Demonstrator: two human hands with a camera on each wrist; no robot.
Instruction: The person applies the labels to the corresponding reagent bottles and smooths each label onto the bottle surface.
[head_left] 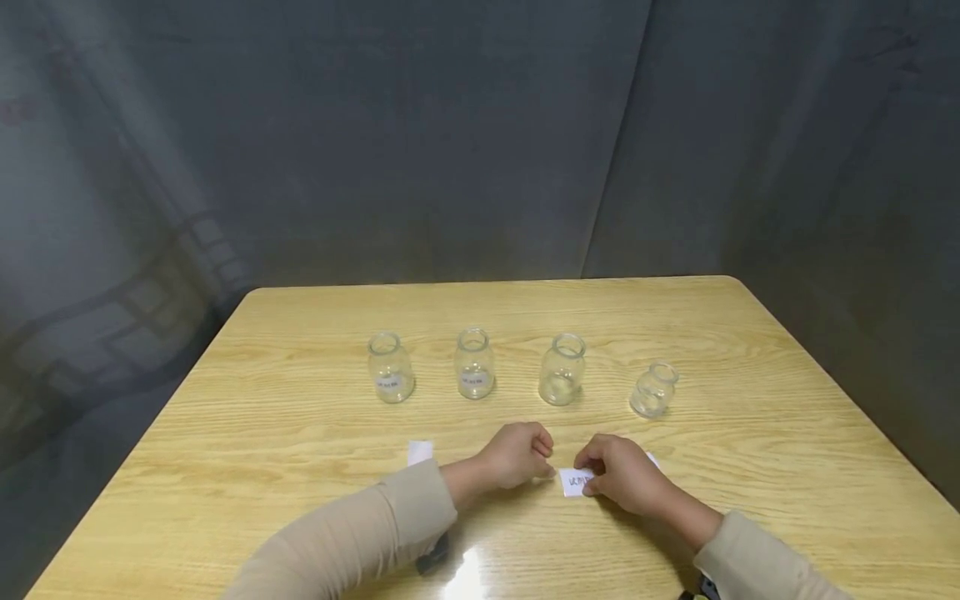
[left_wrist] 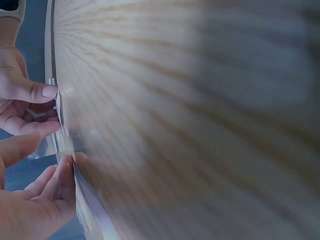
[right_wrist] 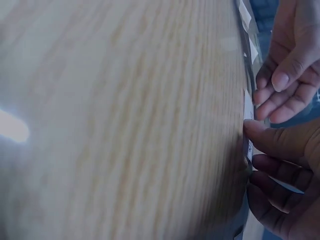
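My right hand (head_left: 622, 473) pinches a small white paper label (head_left: 571, 482) with dark handwriting, low over the wooden table. In the right wrist view the right thumb (right_wrist: 272, 137) presses along the label's edge (right_wrist: 248, 107). Just left of it, my left hand (head_left: 517, 454) has loosely bent fingers and holds nothing; its fingertips come close to the label's left edge. Behind the hands stands a row of clear glass jars: two at left, one jar (head_left: 390, 368) and another (head_left: 474, 364), bear written labels. A third jar (head_left: 562, 370) shows no label.
A smaller glass jar (head_left: 654, 390) stands at the row's right end. One white paper piece (head_left: 420, 452) lies beyond the left forearm, and another paper's corner (head_left: 652, 457) shows behind the right hand. A dark curtain (head_left: 450, 150) hangs behind the table (head_left: 262, 350).
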